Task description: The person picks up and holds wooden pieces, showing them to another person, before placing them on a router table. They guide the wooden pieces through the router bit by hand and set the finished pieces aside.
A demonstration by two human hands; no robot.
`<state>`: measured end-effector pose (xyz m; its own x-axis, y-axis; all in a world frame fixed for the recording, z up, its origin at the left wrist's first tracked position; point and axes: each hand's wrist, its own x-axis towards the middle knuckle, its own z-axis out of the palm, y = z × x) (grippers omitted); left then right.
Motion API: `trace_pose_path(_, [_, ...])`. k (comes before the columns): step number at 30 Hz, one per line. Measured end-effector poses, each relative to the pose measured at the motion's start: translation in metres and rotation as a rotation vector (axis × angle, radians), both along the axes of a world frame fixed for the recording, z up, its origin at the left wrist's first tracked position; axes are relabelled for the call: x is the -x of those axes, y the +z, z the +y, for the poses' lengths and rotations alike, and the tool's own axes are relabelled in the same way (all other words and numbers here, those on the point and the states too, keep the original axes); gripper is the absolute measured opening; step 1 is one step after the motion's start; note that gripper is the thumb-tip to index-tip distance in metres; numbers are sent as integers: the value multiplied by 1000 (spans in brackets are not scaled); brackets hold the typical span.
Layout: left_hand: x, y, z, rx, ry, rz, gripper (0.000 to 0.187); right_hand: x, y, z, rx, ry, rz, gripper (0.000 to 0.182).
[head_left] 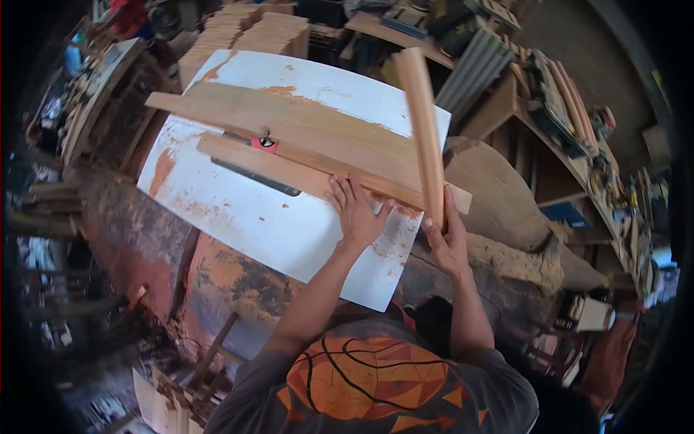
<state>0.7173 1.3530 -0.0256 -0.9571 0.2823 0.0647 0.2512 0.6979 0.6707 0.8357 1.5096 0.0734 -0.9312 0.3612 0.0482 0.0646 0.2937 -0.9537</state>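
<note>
1. I could read no words, brand names or numbers anywhere in the head view.
2. The red tag [264, 142] by the slot of the white desk [238, 210] carried a dark round mark, too small for me to tell whether it was lettering.
3. The shirt [376, 376] showed only an orange pattern with black lines, and I made out no letters on it.
4. The boxes and tools on the shelf [578, 166] at the right were too blurred for me to read any label.
</note>
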Motion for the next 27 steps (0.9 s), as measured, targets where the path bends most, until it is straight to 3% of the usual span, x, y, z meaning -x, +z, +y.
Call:
trace_pose_path(1, [0, -1, 2, 13, 3, 1, 113, 3, -11, 13, -166, 80, 11, 70])
trace_pose_path(2, [-2, -2, 3, 25, 5, -2, 112, 2, -15, 23, -157, 115, 12, 70])
trace_pose_path(4, [-3, -2, 7, 45, 51, 3, 111, 3, -20, 41, -122, 230, -294, 67])
trace_pose_path(8, [-4, -4, 13, 74, 94, 1, 109, -14, -30, 52, 78, 232, -78, 66])
trace_pose_path(12, [0, 2, 9, 17, 105, -3, 107, -27, -10, 70, 92, 276, -157, 67])
trace_pose_path(15, [-4, -9, 15, 17, 132, -9, 103, -55, 8, 92, -143, 294, -164, 64])
trace_pose_path(17, [-5, -12, 19, 5, 153, -16, 100, -68, 42, 114, -432, 326, -362, 59])
trace_pose_path(18, [-6, -10, 19, 32, 150, 4, 98, -78, 58, 125, -447, 293, -388, 59])
trace_pose_path(20, [-6, -6, 22, 27, 172, -21, 98, -81, 81, 144, -660, 371, -290, 57])
trace_pose_path(22, [-4, -14, 28, 33, 206, 50, 98, -86, 100, 167, -692, 382, -201, 57])
trace_pose_path(25, [-6, -22, 31, 52, 248, 95, 99, -92, 127, 195, -748, 406, -350, 55])
trace_pose_path(27, [-6, -23, 32, 55, 282, 85, 99, -92, 137, 206, -813, 480, -315, 55])
